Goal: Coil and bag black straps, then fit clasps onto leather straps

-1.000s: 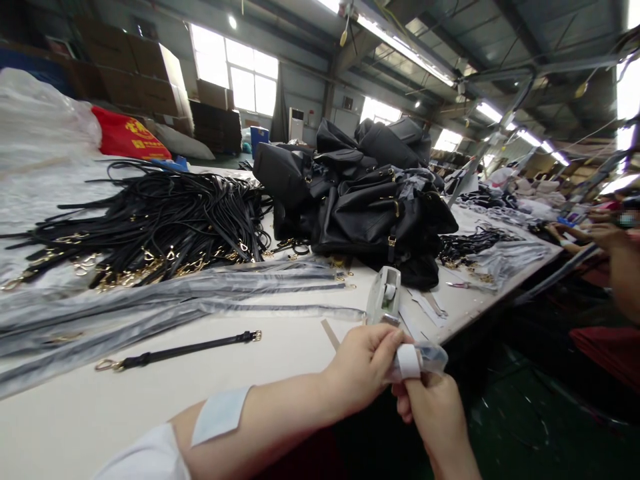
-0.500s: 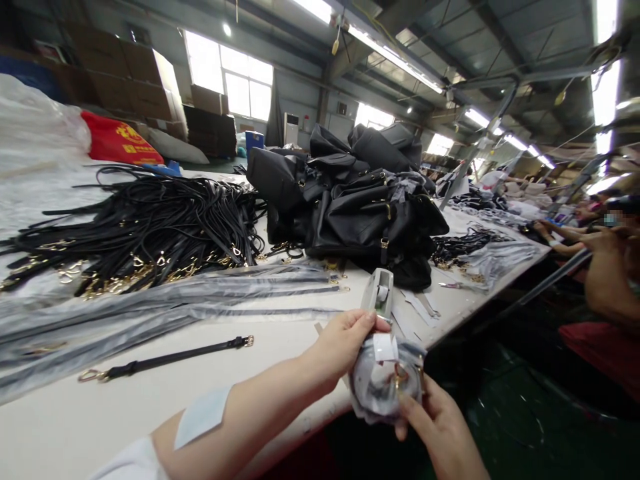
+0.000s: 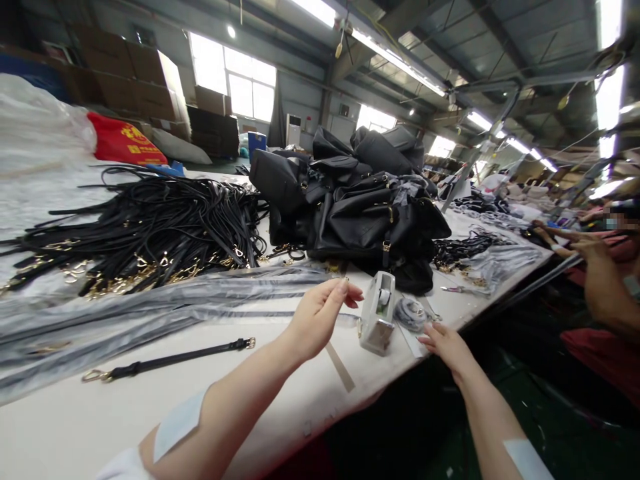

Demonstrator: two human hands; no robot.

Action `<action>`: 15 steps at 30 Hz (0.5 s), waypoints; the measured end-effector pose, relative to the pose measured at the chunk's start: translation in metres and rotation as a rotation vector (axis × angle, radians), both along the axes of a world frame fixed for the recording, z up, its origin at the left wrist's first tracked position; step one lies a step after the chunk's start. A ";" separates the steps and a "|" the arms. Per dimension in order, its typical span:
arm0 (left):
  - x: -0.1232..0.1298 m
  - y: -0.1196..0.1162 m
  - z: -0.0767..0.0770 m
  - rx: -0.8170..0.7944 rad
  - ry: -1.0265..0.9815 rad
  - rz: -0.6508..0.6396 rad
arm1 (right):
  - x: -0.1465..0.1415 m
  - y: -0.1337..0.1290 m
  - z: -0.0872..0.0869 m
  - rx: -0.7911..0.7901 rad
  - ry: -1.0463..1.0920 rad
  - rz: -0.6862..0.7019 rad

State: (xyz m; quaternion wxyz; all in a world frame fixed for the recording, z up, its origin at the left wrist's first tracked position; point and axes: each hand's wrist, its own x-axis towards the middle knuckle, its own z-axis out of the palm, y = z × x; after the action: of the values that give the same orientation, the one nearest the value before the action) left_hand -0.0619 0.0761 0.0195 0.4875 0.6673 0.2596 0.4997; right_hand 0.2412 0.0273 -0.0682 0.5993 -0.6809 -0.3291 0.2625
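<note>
My left hand (image 3: 320, 312) is above the table beside the tape dispenser (image 3: 378, 313), its thumb and forefinger pressed together near the ends of the plastic-wrapped straps (image 3: 250, 288). Whether anything is in that pinch I cannot make out. My right hand (image 3: 447, 343) is open at the table's edge, its fingers stretched towards a coiled strap in clear plastic (image 3: 411, 313). This coil lies just right of the dispenser. A single black strap (image 3: 175, 358) with gold hardware lies flat at the left.
Loose black straps (image 3: 150, 227) with gold clasps are heaped at the left. Black bags (image 3: 360, 207) are piled behind the dispenser. Scissors (image 3: 453, 289) lie to the right, and a brown strip (image 3: 341, 368) is near the front edge. A co-worker's arm (image 3: 607, 280) shows at far right.
The wrapped coil has left both hands and now lies on the table right of the dispenser. My left hand has moved up and left; my right hand has opened and moved up and right.
</note>
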 end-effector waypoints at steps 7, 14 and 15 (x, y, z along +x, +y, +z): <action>-0.006 0.012 -0.001 0.034 0.074 0.044 | -0.006 -0.013 -0.003 -0.047 -0.029 0.031; -0.035 0.064 0.024 0.263 1.219 0.118 | -0.047 -0.049 0.014 -0.130 -0.142 0.351; -0.041 0.067 0.021 0.263 1.377 0.122 | -0.051 -0.055 0.013 -0.151 -0.169 0.389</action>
State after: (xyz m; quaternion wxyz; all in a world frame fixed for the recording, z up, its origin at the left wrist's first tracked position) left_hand -0.1031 0.1433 0.0402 0.0987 0.8695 0.4837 0.0175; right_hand 0.1906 -0.0277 -0.0551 0.4551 -0.6671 -0.4826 0.3390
